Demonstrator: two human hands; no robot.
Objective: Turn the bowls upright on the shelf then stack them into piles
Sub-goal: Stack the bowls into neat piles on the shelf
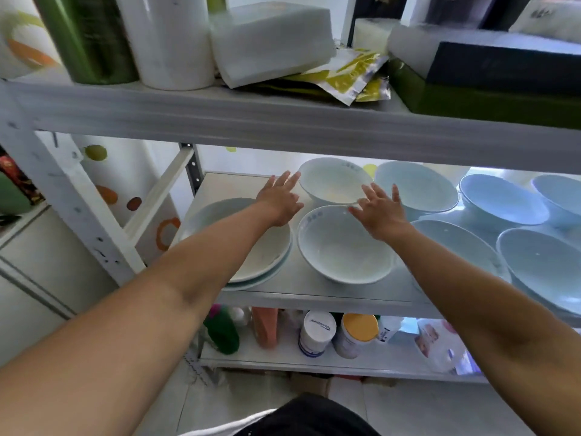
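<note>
Several pale blue-white bowls stand upright on the middle shelf (314, 291). A back bowl (333, 180) sits between my hands. My left hand (279, 196) is open, fingers spread, just left of that bowl's rim. My right hand (382, 209) is open too, at the bowl's right rim and above the far edge of the front bowl (342, 247). A stack of two bowls (261, 253) lies under my left forearm. More bowls (415, 187) (503, 199) (544, 262) fill the right side, some on top of others.
The upper shelf beam (283, 124) hangs low over the bowls. Rolls, foam blocks and foil packets (345, 77) sit above. Jars and bottles (317, 332) stand on the lower shelf. A white upright post (72, 196) is at the left.
</note>
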